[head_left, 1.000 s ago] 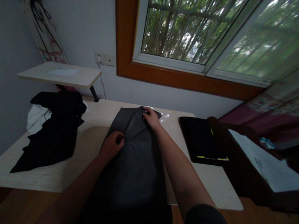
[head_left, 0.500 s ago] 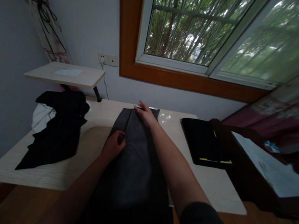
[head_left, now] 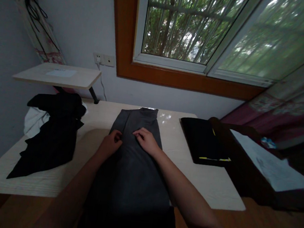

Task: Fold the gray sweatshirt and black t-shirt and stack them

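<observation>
A long dark grey garment point(head_left: 134, 174) lies lengthwise over the table and runs down past its front edge toward me; its exact kind is unclear. A fold line runs along its left part. My left hand point(head_left: 110, 144) is at the garment's left side, fingers curled in on the cloth near that fold, thumb a little apart from them. On the middle of the garment rests my right hand point(head_left: 146, 141), its fingers loosely bent and fingertips touching the cloth. The two hands are a short way apart, both below the garment's far end.
A black garment point(head_left: 52, 143) and a white cloth point(head_left: 36, 121) lie heaped on the table point(head_left: 221, 195) at left, near a raised shelf point(head_left: 81, 80). At right is a black folder-like item point(head_left: 200, 139) with yellow edges. A white sheet point(head_left: 267, 162) lies on dark furniture beyond.
My right hand has drawn back from the garment's far end to its middle. My left hand stays near the left fold. The view has shifted slightly to the right.
</observation>
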Demonstrator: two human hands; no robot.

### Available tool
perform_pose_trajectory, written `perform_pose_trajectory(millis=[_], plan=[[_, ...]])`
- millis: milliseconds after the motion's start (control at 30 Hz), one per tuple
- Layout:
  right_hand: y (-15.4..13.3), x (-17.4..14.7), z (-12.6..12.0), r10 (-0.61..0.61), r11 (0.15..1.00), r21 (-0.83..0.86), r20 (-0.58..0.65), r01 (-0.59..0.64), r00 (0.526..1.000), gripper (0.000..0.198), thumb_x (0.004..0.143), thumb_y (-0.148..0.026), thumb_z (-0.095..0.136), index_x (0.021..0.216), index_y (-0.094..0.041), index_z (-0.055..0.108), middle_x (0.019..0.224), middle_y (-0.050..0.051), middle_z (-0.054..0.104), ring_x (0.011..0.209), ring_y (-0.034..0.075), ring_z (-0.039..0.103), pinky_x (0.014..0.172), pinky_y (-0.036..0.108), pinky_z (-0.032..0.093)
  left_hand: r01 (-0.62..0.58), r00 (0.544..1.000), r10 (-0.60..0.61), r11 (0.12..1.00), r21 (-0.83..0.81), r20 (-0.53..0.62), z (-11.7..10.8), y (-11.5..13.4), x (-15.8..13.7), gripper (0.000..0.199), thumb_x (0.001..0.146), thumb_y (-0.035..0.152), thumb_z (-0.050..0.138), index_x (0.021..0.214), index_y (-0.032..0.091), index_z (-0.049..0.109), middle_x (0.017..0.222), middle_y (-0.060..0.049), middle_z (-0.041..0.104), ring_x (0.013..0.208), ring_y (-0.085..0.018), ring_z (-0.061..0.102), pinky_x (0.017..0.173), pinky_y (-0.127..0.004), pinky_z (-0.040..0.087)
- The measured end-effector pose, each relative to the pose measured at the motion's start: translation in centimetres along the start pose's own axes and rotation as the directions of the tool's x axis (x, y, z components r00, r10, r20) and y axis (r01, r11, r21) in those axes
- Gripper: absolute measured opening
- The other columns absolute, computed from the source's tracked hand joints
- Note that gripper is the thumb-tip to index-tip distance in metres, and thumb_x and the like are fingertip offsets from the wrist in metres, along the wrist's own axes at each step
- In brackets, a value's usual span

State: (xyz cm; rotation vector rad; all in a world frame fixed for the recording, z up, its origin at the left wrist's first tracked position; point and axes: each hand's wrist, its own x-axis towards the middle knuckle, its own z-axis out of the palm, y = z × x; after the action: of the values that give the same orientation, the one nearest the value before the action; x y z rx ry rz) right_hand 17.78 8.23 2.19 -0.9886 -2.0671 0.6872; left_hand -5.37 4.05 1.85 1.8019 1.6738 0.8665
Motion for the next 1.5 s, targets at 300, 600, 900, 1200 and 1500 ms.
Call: perform_pose_trajectory(millis=[300,600,900,1200,1500], plan=[[-3.4,-6.4,0.0,-0.089,0.984,-0.154,0.016,0.090,0.996,0.035,0.097,-0.017,0.054,0.127,-0.029,0.066,0.112,0.009,0.064,0.107,0.025,0.057,0.095,0.043,0.050,-0.046,0.992,0.049,0.999,-0.026,0.120,-1.4,-0.1,7.5,0.034,0.085,0.036,0.059,0.116,0.022,0.065,0.086,-0.001,0.072,0.074,-0.017,0.067,0.072,-0.028,0.050],[-8.2,-6.5,2.8,-0.096,0.931,-0.308,0.307,0.194,0.947,0.033,0.103,-0.036,0.052,0.132,-0.026,0.064,0.097,0.006,0.068,0.089,0.020,0.065,0.080,0.032,0.050,-0.141,0.978,0.122,0.985,0.103,0.170,1.4,1.2,12.8,0.059,0.083,0.035,0.069,0.138,0.018,0.058,0.085,-0.003,0.067,0.081,-0.021,0.064,0.080,-0.031,0.048],[-9.7,-6.5,3.2,-0.145,0.925,-0.273,0.392,0.265,0.909,0.026,0.102,-0.035,0.053,0.087,-0.019,0.067,0.080,0.002,0.067,0.070,0.014,0.060,0.067,0.027,0.041,-0.011,0.986,0.025,0.996,-0.084,0.166,1.6,1.3,14.0,0.058,0.076,0.019,0.064,0.133,0.016,0.062,0.092,-0.005,0.067,0.080,-0.019,0.063,0.075,-0.029,0.048],[-12.0,-6.3,4.0,-0.260,0.932,-0.177,0.281,0.316,0.924,0.019,0.095,-0.035,0.060,0.081,-0.022,0.060,0.080,0.000,0.061,0.074,0.015,0.055,0.067,0.027,0.039,0.220,0.973,-0.170,0.881,-0.419,0.154,-0.5,0.7,13.1,0.059,0.078,0.026,0.067,0.136,0.020,0.057,0.091,-0.004,0.067,0.070,-0.015,0.062,0.058,-0.023,0.044],[-12.7,-6.5,6.9,-0.186,0.956,-0.162,0.319,0.246,0.930,0.019,0.096,-0.035,0.057,0.086,-0.021,0.062,0.083,0.000,0.060,0.070,0.013,0.052,0.061,0.026,0.034,0.133,0.990,-0.108,0.920,-0.369,0.088,-1.9,1.1,15.2,0.068,0.073,0.021,0.076,0.137,0.017,0.056,0.091,-0.004,0.069,0.079,-0.017,0.066,0.075,-0.029,0.052]])
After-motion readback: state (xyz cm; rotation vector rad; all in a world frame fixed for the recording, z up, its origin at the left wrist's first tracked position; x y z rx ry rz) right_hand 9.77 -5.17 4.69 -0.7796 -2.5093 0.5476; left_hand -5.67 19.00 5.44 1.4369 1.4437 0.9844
